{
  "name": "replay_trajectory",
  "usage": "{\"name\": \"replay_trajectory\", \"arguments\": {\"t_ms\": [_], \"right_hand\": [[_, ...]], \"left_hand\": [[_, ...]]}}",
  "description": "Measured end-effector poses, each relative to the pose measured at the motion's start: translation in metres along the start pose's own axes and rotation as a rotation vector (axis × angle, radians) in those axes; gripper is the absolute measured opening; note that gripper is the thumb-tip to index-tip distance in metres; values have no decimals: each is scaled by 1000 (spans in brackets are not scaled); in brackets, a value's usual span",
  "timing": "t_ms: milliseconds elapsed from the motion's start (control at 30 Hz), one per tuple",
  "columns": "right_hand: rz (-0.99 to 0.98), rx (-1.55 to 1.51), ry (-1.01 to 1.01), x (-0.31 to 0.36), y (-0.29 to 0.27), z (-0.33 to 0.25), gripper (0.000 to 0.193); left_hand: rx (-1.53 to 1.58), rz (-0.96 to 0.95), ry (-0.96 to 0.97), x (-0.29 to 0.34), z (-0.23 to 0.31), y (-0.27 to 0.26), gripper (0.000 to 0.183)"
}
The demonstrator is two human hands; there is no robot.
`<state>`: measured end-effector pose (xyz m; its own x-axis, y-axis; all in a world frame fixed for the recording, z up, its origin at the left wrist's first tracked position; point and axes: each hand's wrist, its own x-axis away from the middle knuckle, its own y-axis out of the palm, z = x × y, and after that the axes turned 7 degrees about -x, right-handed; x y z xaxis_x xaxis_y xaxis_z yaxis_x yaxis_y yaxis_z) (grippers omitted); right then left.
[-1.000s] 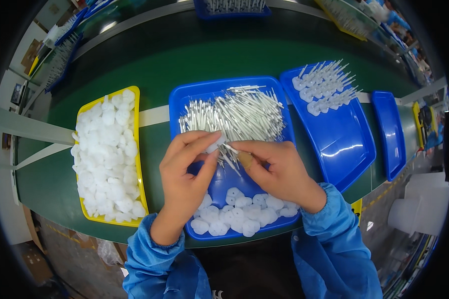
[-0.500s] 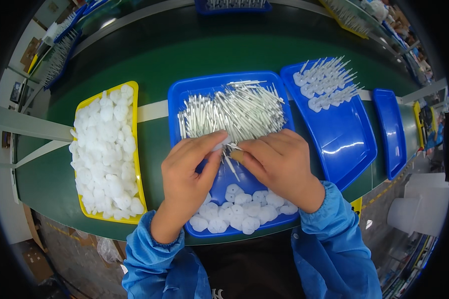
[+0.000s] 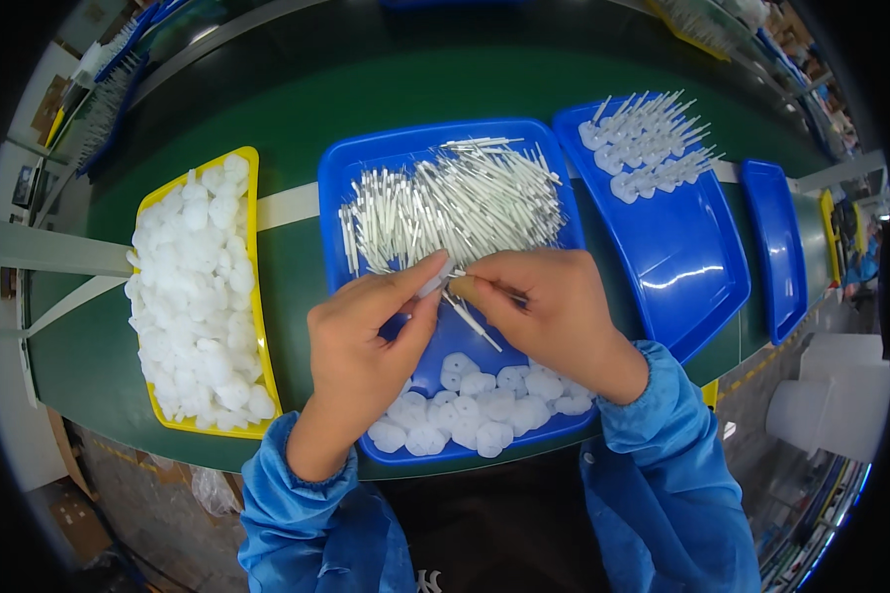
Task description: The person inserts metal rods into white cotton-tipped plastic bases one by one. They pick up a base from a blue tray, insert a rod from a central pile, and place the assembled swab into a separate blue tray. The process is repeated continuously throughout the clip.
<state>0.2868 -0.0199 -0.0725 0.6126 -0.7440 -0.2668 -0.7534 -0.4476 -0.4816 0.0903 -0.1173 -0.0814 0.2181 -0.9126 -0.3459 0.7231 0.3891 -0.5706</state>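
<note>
- Both hands meet over the middle blue tray (image 3: 338, 188): the left hand (image 3: 366, 341) has thumb and forefinger pinched together on a thin white stick (image 3: 435, 284), right at the point where the two hands touch.
- The right hand (image 3: 554, 311) is closed too, fingertips clamped on another slim stick (image 3: 475, 321) that slants down and toward the person from the pinch.
- Just beyond the fingertips lies the heap of loose white sticks (image 3: 455, 203); just under the wrists, the white round caps (image 3: 475, 405) sit in the near end of the same tray.
- To do this well, I'd judge: keep both pinches close to the stick ends, so the thin parts don't bend or slip.
- Work low over the tray, so a dropped piece lands back in it.
- Off to the left of the grip, the yellow tray (image 3: 255, 237) of white puffs; off to the right, a second blue tray (image 3: 682, 267) with finished capped sticks (image 3: 643, 148) laid in rows, well apart.
</note>
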Motion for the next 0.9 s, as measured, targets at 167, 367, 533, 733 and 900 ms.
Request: {"name": "replay_trajectory", "arguments": {"t_ms": [167, 367, 533, 733, 900], "right_hand": [[125, 329, -346, 2, 6, 5, 9], [28, 256, -295, 0, 0, 7, 14], [14, 182, -289, -1, -1, 11, 14], [119, 241, -369, 2, -2, 8, 17], [132, 278, -432, 2, -14, 6, 33]], "left_hand": [[-109, -6, 51, 0, 4, -1, 42], [8, 3, -19, 5, 1, 2, 44], [19, -29, -18, 7, -1, 3, 44], [346, -65, -208, 6, -3, 6, 45], [390, -97, -209, 1, 1, -5, 44]]}}
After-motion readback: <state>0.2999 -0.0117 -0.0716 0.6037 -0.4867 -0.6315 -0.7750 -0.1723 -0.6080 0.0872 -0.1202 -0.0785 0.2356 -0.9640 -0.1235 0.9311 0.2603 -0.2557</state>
